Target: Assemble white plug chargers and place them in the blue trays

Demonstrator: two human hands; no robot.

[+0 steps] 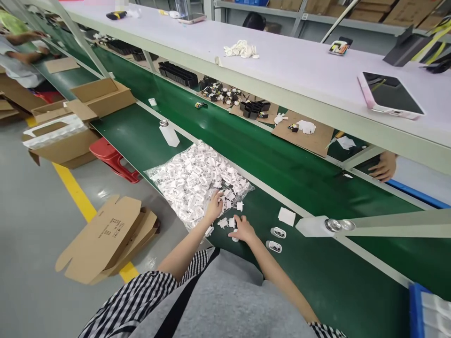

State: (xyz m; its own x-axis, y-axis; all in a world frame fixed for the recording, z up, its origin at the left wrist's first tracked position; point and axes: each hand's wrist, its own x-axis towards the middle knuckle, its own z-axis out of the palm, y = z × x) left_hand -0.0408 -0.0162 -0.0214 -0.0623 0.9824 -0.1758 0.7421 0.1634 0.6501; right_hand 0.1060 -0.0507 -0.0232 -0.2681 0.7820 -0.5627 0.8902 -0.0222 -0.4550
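Observation:
A heap of small white plastic parts lies on a clear plastic sheet on the green belt. My left hand rests at the heap's near edge, fingers curled among the parts. My right hand lies just beside it, fingers bent over a few loose white parts on the belt; what it grips is hidden. Two white oval pieces sit to the right of that hand, with a white square card beyond them.
A white bottle lies farther up the belt. Cardboard boxes, a red stool and flattened cartons are at the left. Another person's hand shows under the shelf, which carries a tablet.

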